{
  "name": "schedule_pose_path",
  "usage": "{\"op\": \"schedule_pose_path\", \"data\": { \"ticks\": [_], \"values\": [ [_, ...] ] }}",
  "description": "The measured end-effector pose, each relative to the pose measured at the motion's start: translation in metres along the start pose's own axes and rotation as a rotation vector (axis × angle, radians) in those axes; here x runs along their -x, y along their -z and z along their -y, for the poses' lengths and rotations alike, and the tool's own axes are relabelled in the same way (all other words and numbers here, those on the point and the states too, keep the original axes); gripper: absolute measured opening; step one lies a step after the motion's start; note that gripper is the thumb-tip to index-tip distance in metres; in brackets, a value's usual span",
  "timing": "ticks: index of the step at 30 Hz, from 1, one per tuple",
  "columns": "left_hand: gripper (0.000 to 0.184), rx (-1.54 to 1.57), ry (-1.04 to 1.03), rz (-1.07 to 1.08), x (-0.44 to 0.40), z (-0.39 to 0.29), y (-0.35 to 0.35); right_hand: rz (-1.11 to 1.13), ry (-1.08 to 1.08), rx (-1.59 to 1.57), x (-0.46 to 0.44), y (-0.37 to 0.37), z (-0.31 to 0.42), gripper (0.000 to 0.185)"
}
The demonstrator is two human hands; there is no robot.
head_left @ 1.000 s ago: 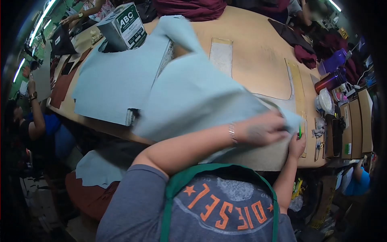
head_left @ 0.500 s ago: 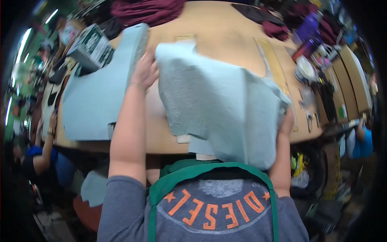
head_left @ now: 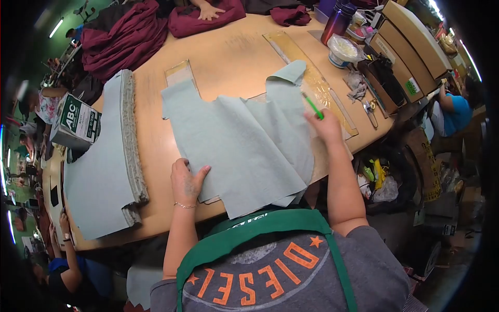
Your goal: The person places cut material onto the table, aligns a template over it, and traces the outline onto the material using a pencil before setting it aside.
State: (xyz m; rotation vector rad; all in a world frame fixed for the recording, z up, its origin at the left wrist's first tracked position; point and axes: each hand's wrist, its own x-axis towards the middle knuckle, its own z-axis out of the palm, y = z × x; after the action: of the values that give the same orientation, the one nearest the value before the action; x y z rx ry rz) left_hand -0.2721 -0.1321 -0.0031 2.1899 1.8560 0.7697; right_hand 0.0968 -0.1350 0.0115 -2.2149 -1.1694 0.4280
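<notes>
A light blue-grey cut piece of cloth lies in front of me, creased, with its far right corner folded over. Parts of a flat pattern board show from under it. My left hand rests at the cloth's near left edge, thumb spread from the fingers, gripping nothing. In my right hand is a green pen, held beside the cloth's right edge. To the left lies a thick stack of the same cloth, with an ABC box on it.
Maroon cloth is heaped at the far left, and another person's hand rests on maroon cloth nearby. A yellowish strip, scissors, a wrapped tub, a bottle and cardboard boxes are to the right.
The cloth has come down from the air onto the table over the pattern. My left hand has moved down to its near edge, and the view has turned to the right.
</notes>
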Motion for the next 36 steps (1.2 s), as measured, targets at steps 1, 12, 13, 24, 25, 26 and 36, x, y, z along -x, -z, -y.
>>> {"op": "schedule_pose_path", "data": {
  "ticks": [1, 12, 13, 24, 25, 26, 36],
  "values": [
    [0.047, 0.042, 0.041, 0.03, -0.003, 0.0, 0.0, -0.001, 0.068, 0.049, 0.005, -0.004, 0.006, 0.04],
    [0.021, -0.067, 0.133, -0.041, -0.014, 0.075, 0.028, -0.13, 0.322, 0.095, 0.045, -0.023, 0.009, 0.024],
    [0.02, 0.053, 0.235, 0.004, -0.011, 0.076, 0.038, -0.112, 0.319, 0.088, 0.047, -0.021, 0.006, 0.024],
    [0.053, 0.39, -0.015, -0.037, 0.024, 0.069, 0.016, -0.392, 0.488, 0.494, -0.062, -0.021, -0.013, 0.018],
    [0.052, 0.317, 0.021, 0.026, 0.023, 0.056, 0.023, -0.49, 0.496, 0.512, -0.068, -0.006, -0.001, 0.019],
    [0.051, 0.246, 0.06, 0.087, 0.02, 0.037, 0.036, -0.527, 0.526, 0.467, -0.07, 0.003, 0.008, 0.02],
    [0.055, 0.287, 0.226, -0.024, -0.116, 0.078, -0.008, -0.302, 0.544, 0.258, -0.03, -0.045, -0.011, 0.02]
  ]
}}
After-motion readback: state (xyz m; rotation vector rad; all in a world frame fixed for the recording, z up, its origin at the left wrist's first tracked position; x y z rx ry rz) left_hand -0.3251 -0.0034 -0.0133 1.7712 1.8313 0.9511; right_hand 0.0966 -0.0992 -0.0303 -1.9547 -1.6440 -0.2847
